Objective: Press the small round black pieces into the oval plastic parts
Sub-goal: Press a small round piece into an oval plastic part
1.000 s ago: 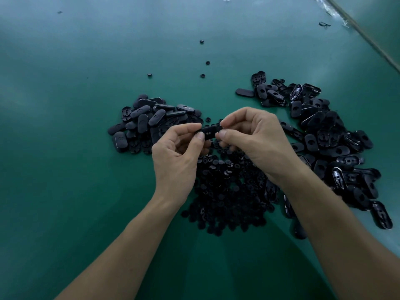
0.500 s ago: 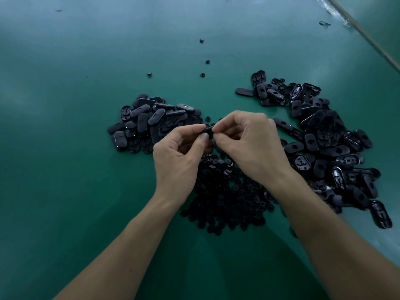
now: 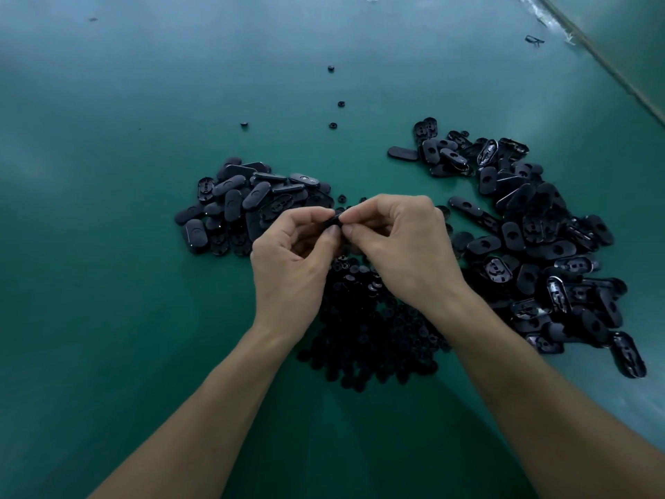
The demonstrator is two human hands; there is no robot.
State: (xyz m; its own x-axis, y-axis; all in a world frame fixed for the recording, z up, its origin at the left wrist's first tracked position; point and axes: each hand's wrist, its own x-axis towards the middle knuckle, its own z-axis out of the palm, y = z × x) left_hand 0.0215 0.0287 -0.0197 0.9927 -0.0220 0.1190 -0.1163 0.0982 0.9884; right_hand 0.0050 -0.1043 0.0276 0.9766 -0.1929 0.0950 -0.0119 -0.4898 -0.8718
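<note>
My left hand (image 3: 291, 264) and my right hand (image 3: 403, 246) meet fingertip to fingertip above the table, both pinching one black oval plastic part (image 3: 334, 220). Only a sliver of that part shows between the thumbs and forefingers. Whether a round piece sits in it is hidden. Under my hands lies a heap of small round black pieces (image 3: 363, 318). A pile of oval parts (image 3: 248, 203) lies to the left, and a larger pile of oval parts (image 3: 532, 239) spreads to the right.
The green table surface (image 3: 126, 318) carries a few stray round pieces (image 3: 341, 103) farther back. The table's edge (image 3: 611, 70) runs diagonally at the upper right, with a small black scrap (image 3: 534, 40) near it.
Both hands have closed in on each other and drifted slightly toward me. The oval part, plainly visible a second ago, is now almost covered by the fingertips.
</note>
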